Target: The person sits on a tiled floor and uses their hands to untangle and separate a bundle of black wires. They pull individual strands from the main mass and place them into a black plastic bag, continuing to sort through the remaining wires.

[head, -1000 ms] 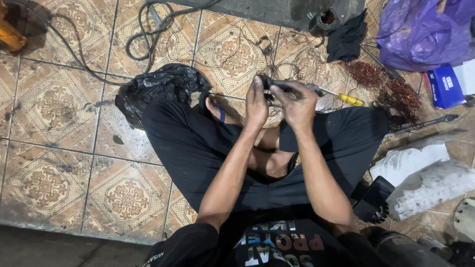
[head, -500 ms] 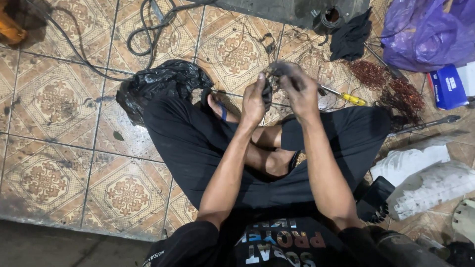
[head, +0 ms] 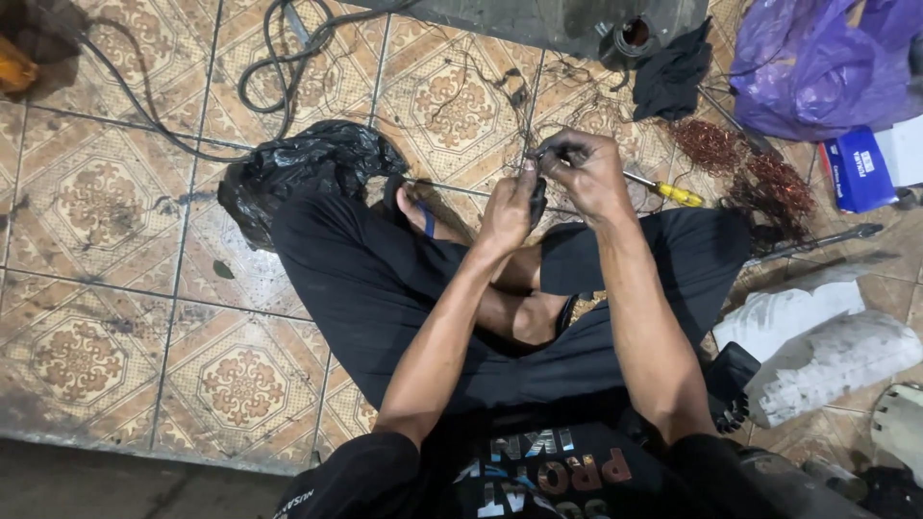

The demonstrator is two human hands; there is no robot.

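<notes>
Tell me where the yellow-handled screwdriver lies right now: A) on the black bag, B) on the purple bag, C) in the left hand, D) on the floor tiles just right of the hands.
D: the screwdriver lies on the floor tiles beside the right hand, in neither hand and apart from both the purple bag and the black bag.

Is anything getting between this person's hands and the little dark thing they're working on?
Nothing visible does. The left hand and right hand meet directly on the small dark part, gripping it above the crossed legs. The yellow-handled screwdriver lies on the tiled floor beside them, not between.
</notes>
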